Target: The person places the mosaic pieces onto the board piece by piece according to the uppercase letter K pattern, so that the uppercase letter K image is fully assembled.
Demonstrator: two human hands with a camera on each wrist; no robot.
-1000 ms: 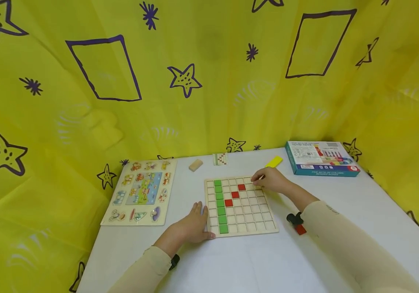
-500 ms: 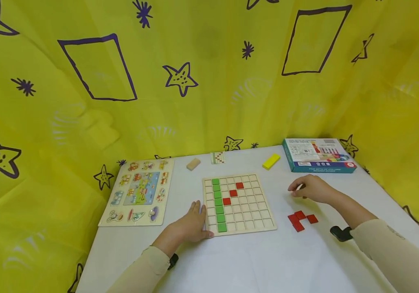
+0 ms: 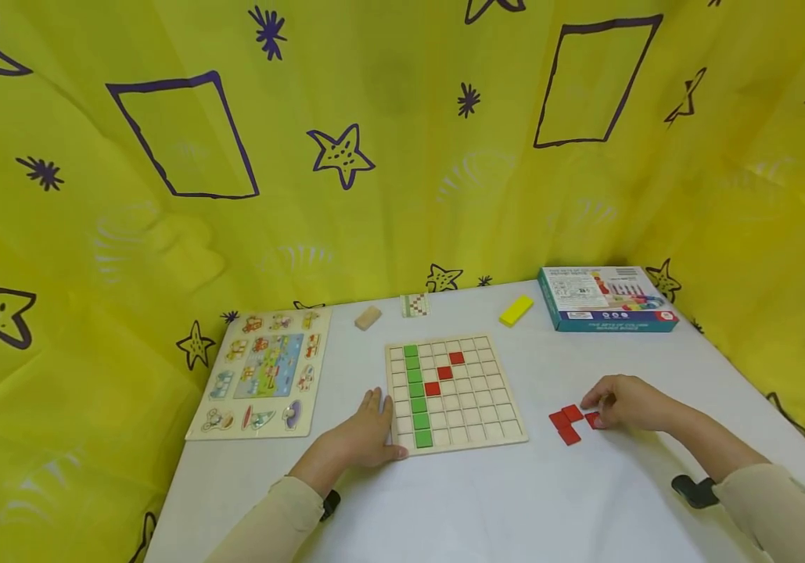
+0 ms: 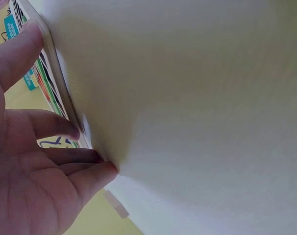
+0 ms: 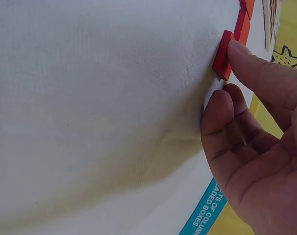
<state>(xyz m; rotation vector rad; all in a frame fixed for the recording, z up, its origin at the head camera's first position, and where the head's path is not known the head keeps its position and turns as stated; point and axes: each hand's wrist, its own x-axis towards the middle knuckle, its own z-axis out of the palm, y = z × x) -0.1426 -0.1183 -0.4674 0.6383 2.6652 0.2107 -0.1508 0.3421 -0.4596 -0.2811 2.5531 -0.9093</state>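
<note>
A square wooden grid board (image 3: 470,418) lies in the middle of the table. One column of it is filled with green tiles (image 3: 419,404), and three red tiles (image 3: 445,373) run diagonally beside that. My left hand (image 3: 365,432) rests along the board's left edge; in the left wrist view its thumb lies on the rim and the fingertips reach down beside it. To the right of the board, my right hand (image 3: 629,403) is at a loose red tile (image 5: 224,55). Its thumb touches the tile, while the index fingertip is just apart from it. Several more loose red tiles (image 3: 568,435) lie just left.
An animal picture puzzle (image 3: 318,328) lies on the left. Along the back are a plain wooden block (image 3: 368,317), a small pattern card (image 3: 415,306), a yellow block (image 3: 516,310) and a teal-edged box (image 3: 606,299). A yellow curtain (image 3: 402,195) hangs behind the table.
My right hand has moved from the board's upper right corner, right and toward me, to the loose red tiles. The left hand stays at the board's edge. The head view has shifted slightly.
</note>
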